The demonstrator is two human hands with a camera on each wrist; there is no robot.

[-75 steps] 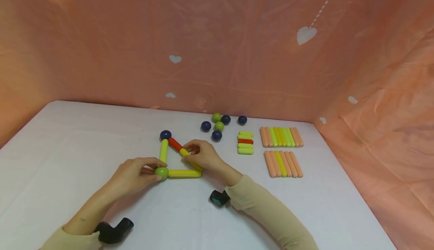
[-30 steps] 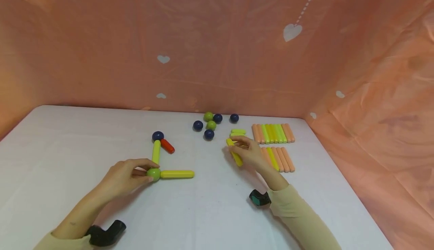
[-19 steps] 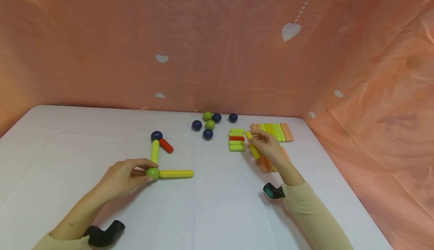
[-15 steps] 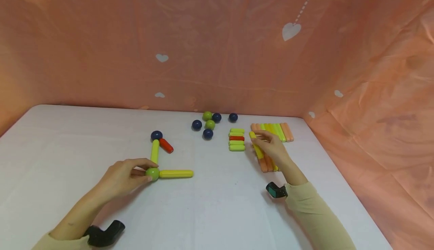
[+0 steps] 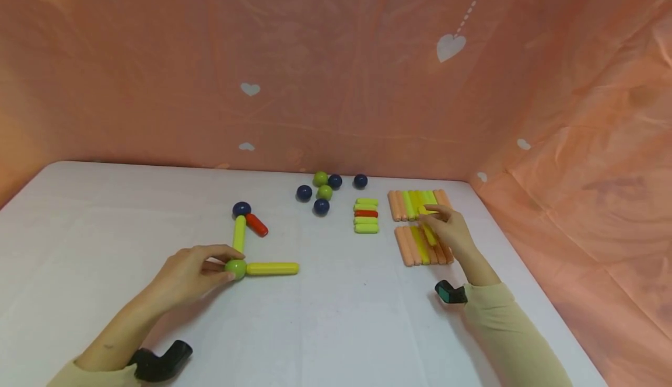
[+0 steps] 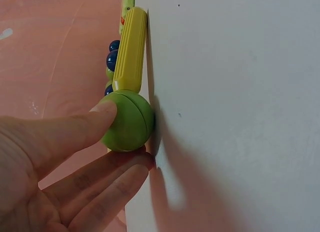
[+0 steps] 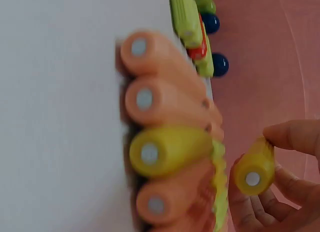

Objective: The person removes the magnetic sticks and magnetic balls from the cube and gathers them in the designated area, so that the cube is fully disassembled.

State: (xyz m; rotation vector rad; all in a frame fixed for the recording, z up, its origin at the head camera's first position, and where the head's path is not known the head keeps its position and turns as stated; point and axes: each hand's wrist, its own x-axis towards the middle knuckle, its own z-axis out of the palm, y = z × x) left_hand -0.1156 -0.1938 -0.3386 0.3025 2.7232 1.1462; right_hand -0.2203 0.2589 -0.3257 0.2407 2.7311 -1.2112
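My left hand (image 5: 202, 270) pinches a green ball (image 6: 127, 122) between thumb and fingers at the corner of a flat magnetic-stick shape. From that ball a yellow magnetic stick (image 5: 273, 268) runs right, and a lime stick (image 5: 239, 235) runs back to a dark blue ball (image 5: 241, 209). A short red stick (image 5: 256, 225) slants off the blue ball. On the right, my right hand (image 5: 450, 232) holds another yellow magnetic stick (image 7: 257, 167), its round silvery end showing in the right wrist view. It is above the near row of peach and yellow sticks (image 5: 406, 247).
A farther row of peach, lime and yellow sticks (image 5: 396, 206) lies behind the near row. Short lime sticks (image 5: 366, 229) with a red one (image 5: 366, 213) are stacked left of them. Several loose balls (image 5: 321, 206) sit near the back edge, before a pink-orange cloth (image 5: 336, 83).
My right hand has taken the yellow stick from the end of the red one and carried it right, over the stick rows. My left hand has stayed on the green ball.
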